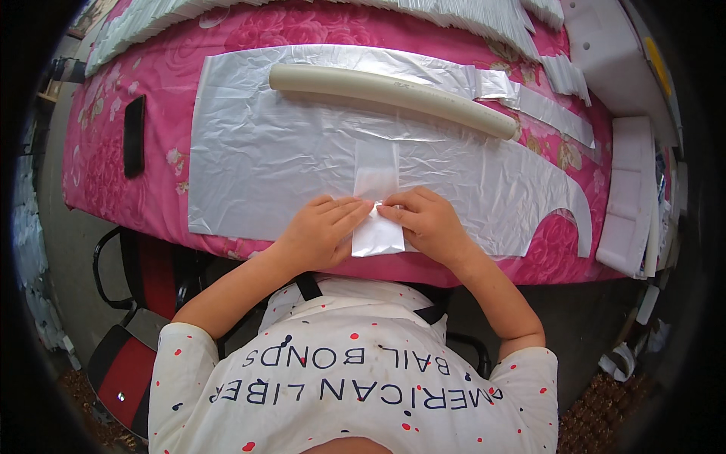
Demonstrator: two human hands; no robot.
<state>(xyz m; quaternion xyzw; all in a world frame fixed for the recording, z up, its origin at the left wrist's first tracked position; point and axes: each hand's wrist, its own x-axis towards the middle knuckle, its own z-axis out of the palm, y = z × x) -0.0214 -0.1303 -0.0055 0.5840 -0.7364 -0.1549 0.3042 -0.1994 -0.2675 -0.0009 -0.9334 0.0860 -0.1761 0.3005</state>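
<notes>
My left hand (327, 227) and my right hand (425, 223) meet in front of me near the table's front edge. Between them lies a narrow strip of thin white plastic film (380, 239), shiny and partly see-through. The fingertips of both hands pinch it at its middle, where it is bunched. Its far end stretches away over a large silvery-white plastic sheet (265, 159), and its near end hangs toward me. Beyond my hands, a long cream-coloured tube (378, 91) rests across the sheet, slightly slanted down to the right.
A pink flowered cloth (98, 166) covers the table. On its left lies a flat black oblong object (134, 136). Stacks of folded white plastic (484, 23) line the far edge; folded strips (556, 113) lie at right. White foam boxes (631, 197) flank the right; red-black chairs (121, 371) stand at left.
</notes>
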